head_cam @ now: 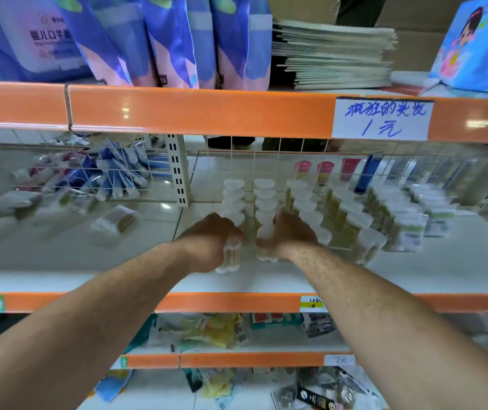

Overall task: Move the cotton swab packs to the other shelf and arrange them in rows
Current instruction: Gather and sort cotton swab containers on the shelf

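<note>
Seating packs at row fronts.
Left hand (210, 242) fingers clamp one cotton swab pack (228, 259), right hand (291, 232) a second pack (265, 252); keep upright, tight against rows (263, 199).

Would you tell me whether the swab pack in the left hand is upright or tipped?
Upright: the left hand grips the swab pack with its sticks vertical, base at the shelf.

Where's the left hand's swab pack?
Head view, centre: swab pack in the left hand, low at the middle shelf front, beside the other pack in the right hand.
</note>
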Demonstrator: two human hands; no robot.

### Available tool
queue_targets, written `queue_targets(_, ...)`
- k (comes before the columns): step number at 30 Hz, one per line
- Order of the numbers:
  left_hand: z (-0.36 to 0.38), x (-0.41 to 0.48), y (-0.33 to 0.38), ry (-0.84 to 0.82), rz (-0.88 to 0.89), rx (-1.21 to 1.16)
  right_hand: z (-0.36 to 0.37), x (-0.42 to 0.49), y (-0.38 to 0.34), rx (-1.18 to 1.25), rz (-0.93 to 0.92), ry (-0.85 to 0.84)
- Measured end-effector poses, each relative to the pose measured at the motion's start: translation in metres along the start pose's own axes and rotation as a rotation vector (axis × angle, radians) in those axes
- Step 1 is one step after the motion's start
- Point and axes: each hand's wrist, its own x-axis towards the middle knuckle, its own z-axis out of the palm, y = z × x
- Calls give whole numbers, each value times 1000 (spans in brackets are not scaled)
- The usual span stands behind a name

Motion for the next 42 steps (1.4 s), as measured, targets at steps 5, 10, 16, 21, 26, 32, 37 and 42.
queue_targets(5,4,4,-1,-4,34,22,-7,-4,5,13,-1,38)
queue_targets(10,5,6,0,-21,26,64,-27,-11,17,-53,-45,176)
queue_targets(16,2,9,1,-11,22,53,-41,-26,33,-103,5,171)
queue_targets(21,0,6,4,11,72,114,-37,-40,43,-135,-4,204)
queue_targets(26,-1,4,7,44,126,150,-35,-51,45,-149,-12,228)
queue_targets(32,1,5,11,30,160,200,-38,-57,42,-134,1,211)
queue_targets(37,1,5,15,22,149,224,-39,-58,44,-128,9,211)
queue_targets(42,5,5,10,45,178,241,-38,-55,46,-122,10,199)
